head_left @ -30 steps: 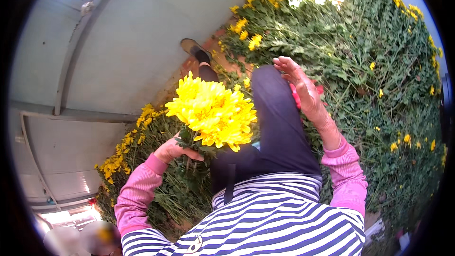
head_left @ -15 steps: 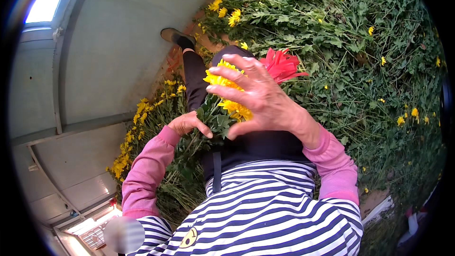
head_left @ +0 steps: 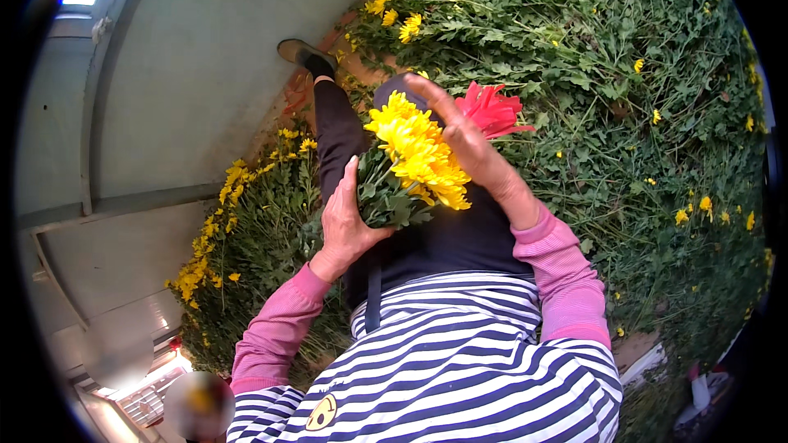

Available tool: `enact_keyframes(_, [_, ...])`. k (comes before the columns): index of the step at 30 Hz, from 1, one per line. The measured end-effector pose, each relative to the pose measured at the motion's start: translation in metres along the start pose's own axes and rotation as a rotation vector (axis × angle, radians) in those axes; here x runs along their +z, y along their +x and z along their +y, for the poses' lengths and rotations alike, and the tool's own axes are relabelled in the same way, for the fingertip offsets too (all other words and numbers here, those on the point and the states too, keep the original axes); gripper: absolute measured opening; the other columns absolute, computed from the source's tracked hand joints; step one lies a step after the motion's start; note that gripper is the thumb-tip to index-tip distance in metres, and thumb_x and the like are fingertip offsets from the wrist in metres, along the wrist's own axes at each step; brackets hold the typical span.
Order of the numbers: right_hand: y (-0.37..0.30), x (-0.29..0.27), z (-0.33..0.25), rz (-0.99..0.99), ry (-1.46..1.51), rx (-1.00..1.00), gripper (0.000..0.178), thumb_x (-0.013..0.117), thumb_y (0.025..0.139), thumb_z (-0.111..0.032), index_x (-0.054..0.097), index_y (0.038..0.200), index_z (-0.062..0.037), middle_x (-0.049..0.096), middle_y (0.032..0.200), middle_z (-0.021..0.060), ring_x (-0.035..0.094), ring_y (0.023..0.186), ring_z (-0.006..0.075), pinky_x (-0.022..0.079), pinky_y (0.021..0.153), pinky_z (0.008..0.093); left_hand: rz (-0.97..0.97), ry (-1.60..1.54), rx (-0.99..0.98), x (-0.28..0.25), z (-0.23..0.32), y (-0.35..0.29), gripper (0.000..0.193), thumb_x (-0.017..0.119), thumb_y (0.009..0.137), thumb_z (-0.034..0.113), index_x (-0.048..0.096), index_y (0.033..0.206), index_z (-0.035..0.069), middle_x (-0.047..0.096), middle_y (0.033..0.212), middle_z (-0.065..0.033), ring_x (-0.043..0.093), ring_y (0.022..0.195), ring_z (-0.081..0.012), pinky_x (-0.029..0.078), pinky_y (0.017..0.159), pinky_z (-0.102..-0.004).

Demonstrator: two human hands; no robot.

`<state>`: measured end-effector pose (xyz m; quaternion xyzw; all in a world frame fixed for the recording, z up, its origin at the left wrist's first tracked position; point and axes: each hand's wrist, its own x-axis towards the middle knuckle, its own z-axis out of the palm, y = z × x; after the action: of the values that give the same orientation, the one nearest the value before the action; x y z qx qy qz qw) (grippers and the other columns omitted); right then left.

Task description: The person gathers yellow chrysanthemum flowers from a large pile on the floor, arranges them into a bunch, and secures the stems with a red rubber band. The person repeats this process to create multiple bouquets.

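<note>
A bunch of yellow chrysanthemums lies tilted over my lap, its heads pointing up and right. My left hand is around its leafy green stems, thumb on the near side and fingers stretched along the leaves; the lower stems are hidden. My right hand is flat and edge-on, fingers extended, at the right side of the flower heads. Its palm faces them; whether it touches them I cannot tell. Just beyond that hand is a bundle of red strips, resting by my leg.
Piled cut chrysanthemum stems spread across the right and far side. More yellow-headed stems lie along my left. A pale wall rises at the left. My shoe is on the floor near it.
The right hand has moved from over the blooms to their right side, uncovering them. The left hand has turned upright against the stems, and the bunch has shifted slightly right.
</note>
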<state>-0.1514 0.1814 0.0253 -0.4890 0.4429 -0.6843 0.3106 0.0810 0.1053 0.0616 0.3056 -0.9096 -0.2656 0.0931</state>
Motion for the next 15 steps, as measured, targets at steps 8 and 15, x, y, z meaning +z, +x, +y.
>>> enact_keyframes(8, [0.029, 0.022, -0.098, -0.287, -0.974, -0.261, 0.101, 0.075, 0.057, -0.059, 0.044, 0.135, -0.0035, 0.044, 0.139, 0.0155, 0.033, 0.136, 0.0334, 0.02, 0.114, 0.0494, -0.024, -0.064, 0.113, 0.007, -0.018, 0.028, 0.064, 0.082, 0.06, 0.023, 0.056, 0.115, 0.004, 0.066, 0.101, -0.0161, 0.065, 0.087, -0.0348, 0.053, 0.073, -0.0403])
enact_keyframes(15, [0.014, 0.061, -0.051, -0.7, -1.504, -0.175, 0.089, 0.084, 0.053, -0.035, 0.05, 0.126, 0.0006, 0.058, 0.097, 0.0078, 0.057, 0.096, 0.0231, 0.025, 0.113, 0.0475, 0.049, 0.101, 0.068, -0.011, -0.005, 0.004, 0.116, 0.09, 0.045, 0.037, 0.034, 0.14, 0.0, 0.064, 0.097, -0.0154, 0.061, 0.092, -0.0298, 0.042, 0.087, -0.0367])
